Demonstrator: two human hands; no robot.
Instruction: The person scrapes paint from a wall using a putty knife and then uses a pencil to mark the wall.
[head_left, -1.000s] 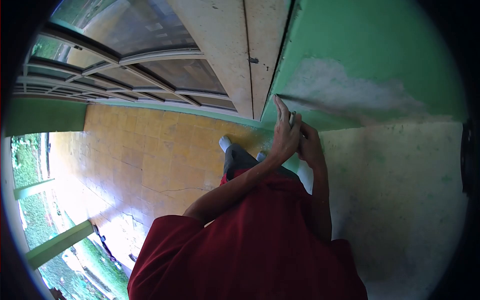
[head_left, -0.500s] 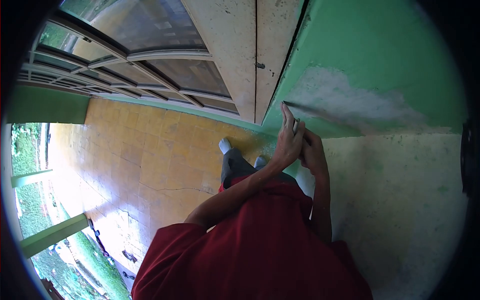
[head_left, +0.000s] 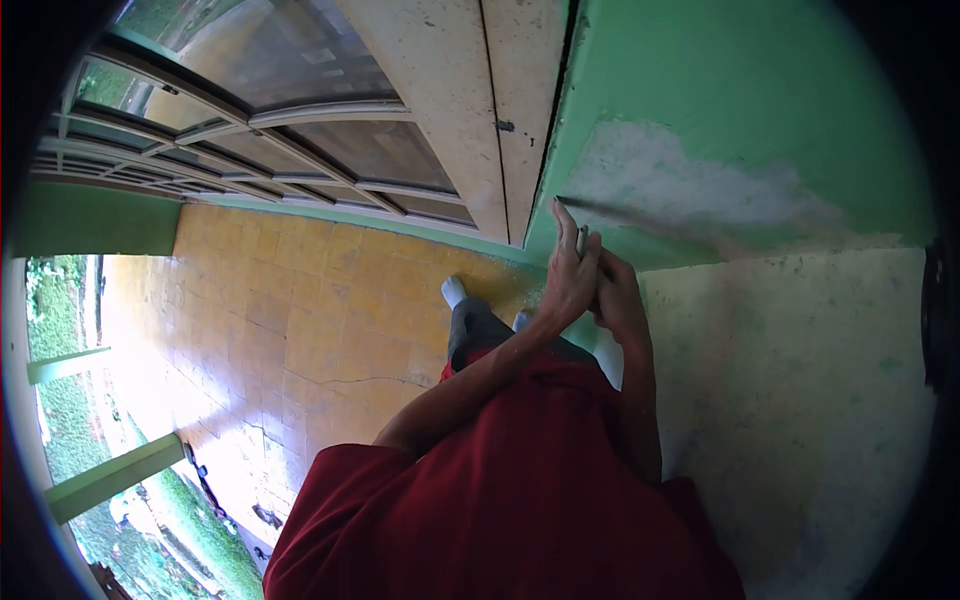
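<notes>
A slim greyish tool point(head_left: 583, 240) slants up out of the left hand point(head_left: 570, 285), mostly hidden. Near it, the green wall point(head_left: 740, 80) bears a ragged whitish patch point(head_left: 690, 182), broad and uneven-edged.

One left hand point(head_left: 568, 285), one right hand point(head_left: 621, 305), two total; one thin grey tool point(head_left: 583, 240) (partly hidden, counting what shows). Two feet point(head_left: 453, 291), one red shirt point(head_left: 510, 480). Left: two green posts point(head_left: 115, 480); far right: one pale patch point(head_left: 690, 182).
</notes>
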